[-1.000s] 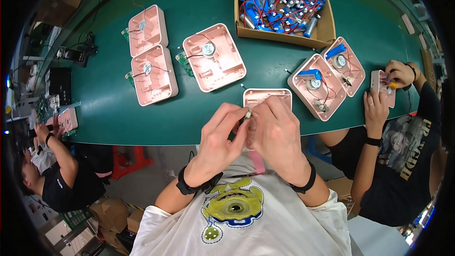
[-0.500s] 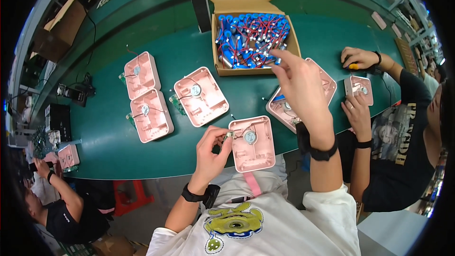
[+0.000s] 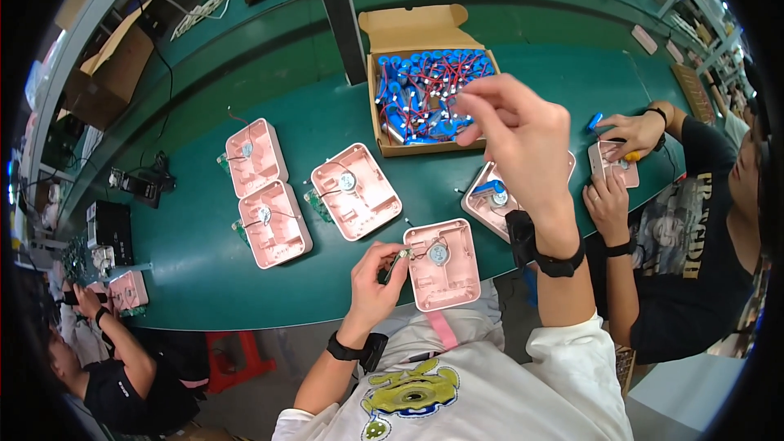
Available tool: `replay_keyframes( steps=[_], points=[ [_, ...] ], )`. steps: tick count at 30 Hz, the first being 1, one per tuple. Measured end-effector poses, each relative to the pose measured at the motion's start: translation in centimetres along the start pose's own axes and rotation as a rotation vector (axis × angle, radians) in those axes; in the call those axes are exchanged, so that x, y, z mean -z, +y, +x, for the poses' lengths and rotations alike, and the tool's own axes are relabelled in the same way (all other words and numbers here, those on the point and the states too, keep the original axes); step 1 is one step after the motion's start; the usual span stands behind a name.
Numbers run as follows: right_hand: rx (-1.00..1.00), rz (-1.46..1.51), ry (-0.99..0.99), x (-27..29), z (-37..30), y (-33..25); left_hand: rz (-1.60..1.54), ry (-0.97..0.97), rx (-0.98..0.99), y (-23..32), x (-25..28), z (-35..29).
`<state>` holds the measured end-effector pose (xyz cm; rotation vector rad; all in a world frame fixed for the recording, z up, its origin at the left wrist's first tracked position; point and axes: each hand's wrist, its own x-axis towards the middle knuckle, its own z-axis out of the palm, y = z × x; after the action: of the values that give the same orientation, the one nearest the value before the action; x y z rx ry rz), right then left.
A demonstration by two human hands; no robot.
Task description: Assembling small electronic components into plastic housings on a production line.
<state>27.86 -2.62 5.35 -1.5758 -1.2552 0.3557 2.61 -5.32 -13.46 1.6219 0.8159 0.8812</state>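
My left hand (image 3: 377,282) pinches the edge of a small green circuit board (image 3: 403,254) beside a pink plastic housing (image 3: 447,284). That open housing lies at the table's near edge, with a round silver speaker (image 3: 438,254) and thin wires inside. My right hand (image 3: 527,139) is raised at the right side of a cardboard box (image 3: 437,149), thumb and fingers closed together. Whatever is between its fingertips cannot be made out. Blue cylindrical batteries (image 3: 398,114) with red and black leads and white plugs fill the box.
Left of me lie three more pink housings (image 3: 357,196) with boards hanging out. Another housing (image 3: 482,204), a blue battery in it, lies partly under my right forearm. At the right, a co-worker's hands (image 3: 608,204) work on a smaller housing. A dark post (image 3: 336,16) stands behind.
The view has shifted, so the table sits lower. My right hand's fingers have drawn together near the box. The co-worker's far hand has come to the small housing. My left hand keeps its pinch.
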Motion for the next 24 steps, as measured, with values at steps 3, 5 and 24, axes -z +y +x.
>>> replay_keyframes(
  steps=[3,5,24],
  points=[
    [0.020,0.293,-0.041,0.9,-0.8,-1.5,0.036,-0.011,-0.061,0.5,-0.1,0.5],
    [0.018,0.342,-0.083,0.9,-1.7,-1.2,0.057,-0.012,-0.083,1.1,-0.1,0.5],
    [-0.364,0.337,-0.476,-0.8,-7.0,2.7,0.235,0.053,-0.297,2.0,-0.7,0.8]
  ],
)
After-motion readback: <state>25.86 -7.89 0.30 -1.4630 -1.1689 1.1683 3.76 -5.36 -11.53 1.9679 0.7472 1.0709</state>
